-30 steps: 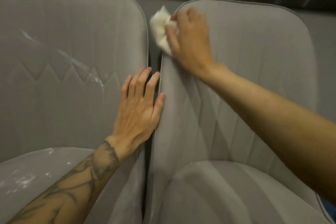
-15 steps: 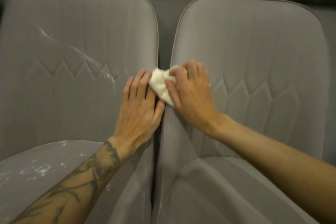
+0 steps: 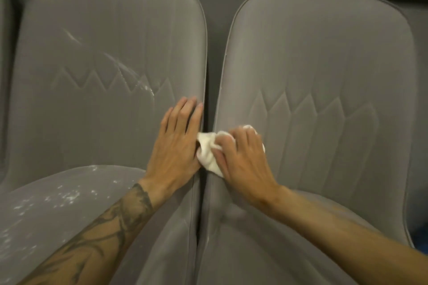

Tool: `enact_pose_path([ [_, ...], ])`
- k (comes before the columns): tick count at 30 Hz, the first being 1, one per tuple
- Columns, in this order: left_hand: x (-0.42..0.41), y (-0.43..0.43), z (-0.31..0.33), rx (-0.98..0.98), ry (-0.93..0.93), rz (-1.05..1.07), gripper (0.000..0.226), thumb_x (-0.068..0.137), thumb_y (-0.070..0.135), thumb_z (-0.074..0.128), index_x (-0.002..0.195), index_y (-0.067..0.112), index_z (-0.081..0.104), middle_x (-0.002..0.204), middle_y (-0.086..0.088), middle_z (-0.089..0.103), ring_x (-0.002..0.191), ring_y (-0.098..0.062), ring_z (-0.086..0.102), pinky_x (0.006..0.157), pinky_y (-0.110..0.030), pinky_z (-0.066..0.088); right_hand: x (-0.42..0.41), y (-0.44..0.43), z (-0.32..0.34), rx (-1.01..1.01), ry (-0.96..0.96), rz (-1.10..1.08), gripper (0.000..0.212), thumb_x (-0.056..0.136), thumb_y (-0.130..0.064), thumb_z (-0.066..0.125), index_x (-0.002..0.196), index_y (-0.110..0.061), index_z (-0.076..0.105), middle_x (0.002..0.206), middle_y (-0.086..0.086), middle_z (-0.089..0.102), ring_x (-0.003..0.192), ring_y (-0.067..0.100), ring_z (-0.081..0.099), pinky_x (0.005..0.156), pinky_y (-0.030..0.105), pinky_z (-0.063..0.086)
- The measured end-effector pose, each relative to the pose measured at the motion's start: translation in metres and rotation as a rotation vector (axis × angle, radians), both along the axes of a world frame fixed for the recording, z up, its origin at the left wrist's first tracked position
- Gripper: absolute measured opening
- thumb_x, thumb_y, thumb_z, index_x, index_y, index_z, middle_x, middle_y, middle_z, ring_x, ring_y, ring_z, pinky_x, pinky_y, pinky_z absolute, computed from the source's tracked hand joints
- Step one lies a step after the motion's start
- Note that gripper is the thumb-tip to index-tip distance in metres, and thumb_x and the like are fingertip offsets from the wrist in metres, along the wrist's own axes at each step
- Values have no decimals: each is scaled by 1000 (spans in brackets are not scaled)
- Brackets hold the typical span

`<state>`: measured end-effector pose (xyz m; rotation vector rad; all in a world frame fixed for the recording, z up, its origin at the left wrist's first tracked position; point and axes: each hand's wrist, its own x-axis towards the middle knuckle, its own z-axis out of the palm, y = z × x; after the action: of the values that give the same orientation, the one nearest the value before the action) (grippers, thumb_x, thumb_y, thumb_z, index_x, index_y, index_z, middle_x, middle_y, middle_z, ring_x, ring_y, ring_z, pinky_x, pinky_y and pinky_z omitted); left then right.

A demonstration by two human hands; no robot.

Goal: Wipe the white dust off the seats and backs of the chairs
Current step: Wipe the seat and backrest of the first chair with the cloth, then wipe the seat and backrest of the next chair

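Two grey chairs (image 3: 324, 58), left seat (image 3: 53, 220) dusty

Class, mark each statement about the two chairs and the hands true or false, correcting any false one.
1. The right hand grips a white cloth. True.
2. The left hand holds a spray bottle. False: it lies flat on the left chair's back, holding nothing.
3. The left chair's seat bears white dust. True.
4. The cloth is at the top of the right chair's back. False: it is low on that back's inner edge.
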<state>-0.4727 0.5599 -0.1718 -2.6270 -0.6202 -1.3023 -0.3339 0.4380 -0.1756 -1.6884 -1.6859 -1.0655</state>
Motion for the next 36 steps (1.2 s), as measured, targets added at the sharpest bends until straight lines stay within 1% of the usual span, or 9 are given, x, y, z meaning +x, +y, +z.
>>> enact_pose_path([
  [6,-11,-17,-21,-25,59,44,75,96,29,58,161,3,29,168,-16,25,158,-33,20,127,-52,23,17,33,80,157,81,-181,25,104,-32,47,109,-11,59,107,13,52,92,31,49,79,42,40],
  [9,-16,-29,-29,-53,76,58,74,96,26,59,160,2,30,166,-17,27,156,-34,23,127,-50,23,7,30,71,151,105,-191,25,103,-31,47,108,-10,59,107,14,54,91,31,49,78,43,40],
  [12,-26,-37,-38,-131,87,34,73,95,22,65,158,3,34,163,-17,31,153,-33,29,125,-49,26,-12,-6,-4,-20,40,-61,22,104,-26,47,107,-9,60,102,13,52,88,31,46,83,45,37],
  [15,-35,-47,-47,-155,158,57,74,96,20,67,160,4,32,165,-16,28,154,-32,28,125,-49,28,-23,-45,-66,-266,33,70,27,108,-29,41,100,-11,60,95,10,51,81,31,46,75,43,40],
  [21,-56,-66,-59,-222,263,91,73,92,10,65,158,5,36,164,-15,31,152,-30,30,125,-43,27,-12,-60,-62,-551,-24,216,30,107,-40,33,105,-19,54,103,4,47,84,23,43,72,38,37],
  [24,-74,-70,-69,-248,342,98,68,97,19,61,159,9,34,165,-13,28,151,-29,30,125,-41,25,3,-66,-61,-668,131,31,35,100,-50,30,104,-21,50,105,1,44,91,25,46,80,41,39],
  [27,-88,-68,-79,-299,381,69,62,104,29,53,160,17,31,167,-7,25,151,-24,28,126,-35,19,-11,-70,-66,-664,353,-139,18,102,-33,39,102,-17,47,106,6,48,97,30,50,87,43,40],
  [32,-99,-58,-82,-346,410,-28,56,106,34,49,158,18,35,162,-4,31,146,-19,33,123,-29,19,-83,-97,-76,-688,383,37,29,105,-40,31,104,-20,51,104,3,50,90,26,48,82,42,41],
  [36,-109,-46,-76,-333,459,-121,50,107,37,45,154,20,39,154,0,38,139,-16,37,119,-30,24,-100,-94,-67,-711,504,-83,28,105,-41,36,109,-19,54,109,3,52,98,25,49,88,40,41],
])
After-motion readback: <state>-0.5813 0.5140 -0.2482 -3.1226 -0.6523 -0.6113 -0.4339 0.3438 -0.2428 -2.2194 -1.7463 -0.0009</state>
